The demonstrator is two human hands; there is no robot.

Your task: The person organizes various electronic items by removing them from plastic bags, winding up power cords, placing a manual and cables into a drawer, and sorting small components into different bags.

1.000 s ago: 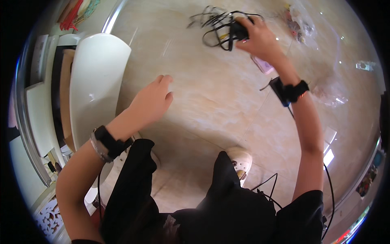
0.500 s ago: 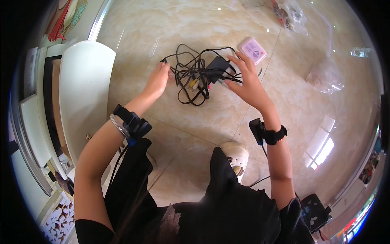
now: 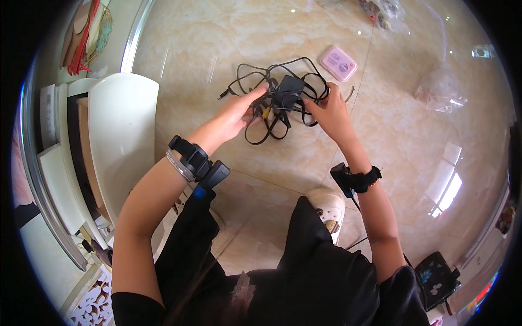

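Note:
A tangle of black cables (image 3: pixel 268 137) lies on the tiled floor in front of me, with a black power adapter (image 3: pixel 291 88) in its middle. A yellow plug (image 3: pixel 266 113) and a pale one beside it show below the adapter. My left hand (image 3: pixel 236 115) grips the tangle from its left side, thumb on top and fingers partly hidden underneath. At the right, my right hand (image 3: pixel 330 113) pinches cable loops beside the adapter, its fingers bent. One loose cable end sticks out to the left, past my left hand.
A pink plastic case (image 3: pixel 338 63) lies just beyond my right hand. Clear plastic bags (image 3: pixel 441 93) rest farther right and at the far edge. A white curved furniture panel (image 3: pixel 122 130) stands close on the left. My pale clog (image 3: pixel 328 209) is below the cables.
My left hand has let go of the cable end at the left and moved right onto the tangle. My right hand has closed on the loops at the right.

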